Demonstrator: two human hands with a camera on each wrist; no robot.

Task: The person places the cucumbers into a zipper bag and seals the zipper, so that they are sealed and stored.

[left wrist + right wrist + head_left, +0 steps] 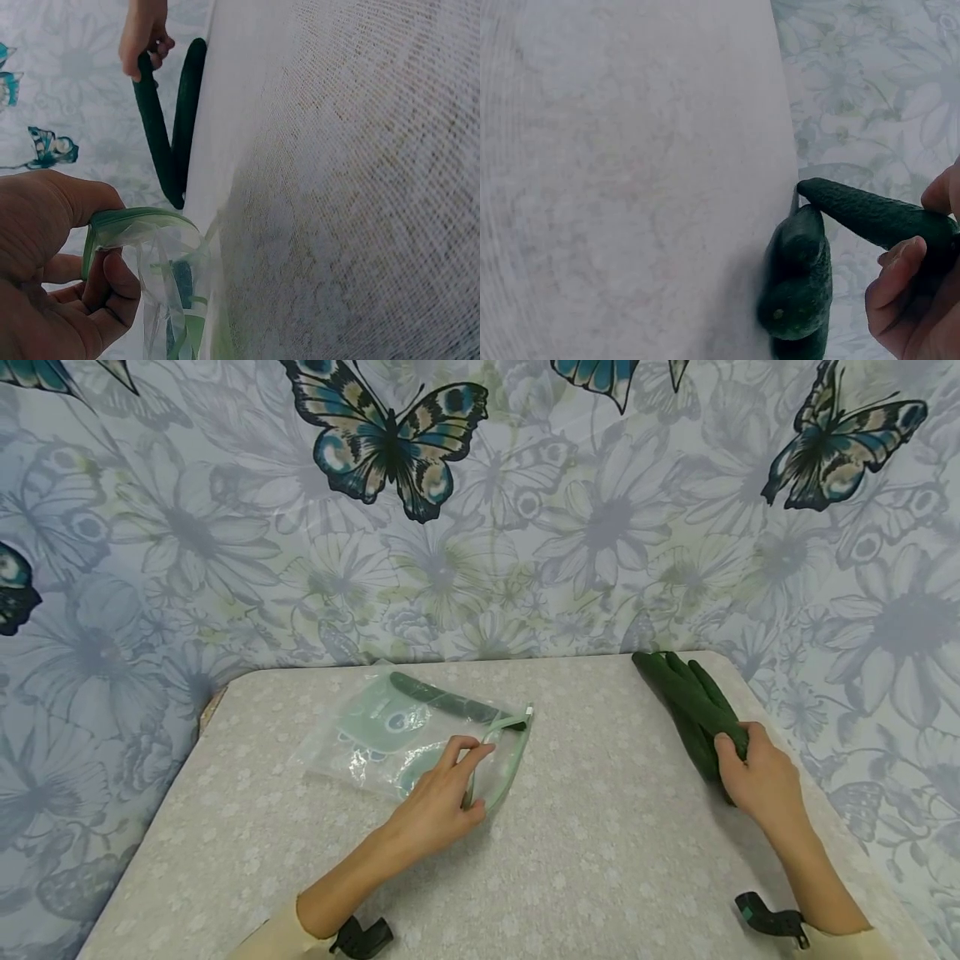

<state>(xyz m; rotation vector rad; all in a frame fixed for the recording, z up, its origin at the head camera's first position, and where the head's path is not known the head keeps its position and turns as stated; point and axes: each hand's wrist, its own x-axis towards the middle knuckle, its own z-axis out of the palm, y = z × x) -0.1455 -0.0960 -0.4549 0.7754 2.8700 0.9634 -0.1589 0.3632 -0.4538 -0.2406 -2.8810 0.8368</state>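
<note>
A clear zip bag (318, 752) with pale green prints lies at the left of the table, with one cucumber (442, 697) inside. My left hand (431, 810) pinches the green zip edge (139, 216) at the bag's mouth between thumb and fingers, and the mouth gapes there. At the right, my right hand (765, 781) grips a cucumber (862, 210) by its near end. That cucumber is tilted, its near end raised and its far end low beside the others. Several more cucumbers (795, 307) lie together on the table below it.
The table (592, 827) has a pale floral cloth. A wall hanging (525, 552) with butterflies and flowers stands right behind the table's back edge and along both sides. Black wrist mounts (772, 918) sit at both sleeves.
</note>
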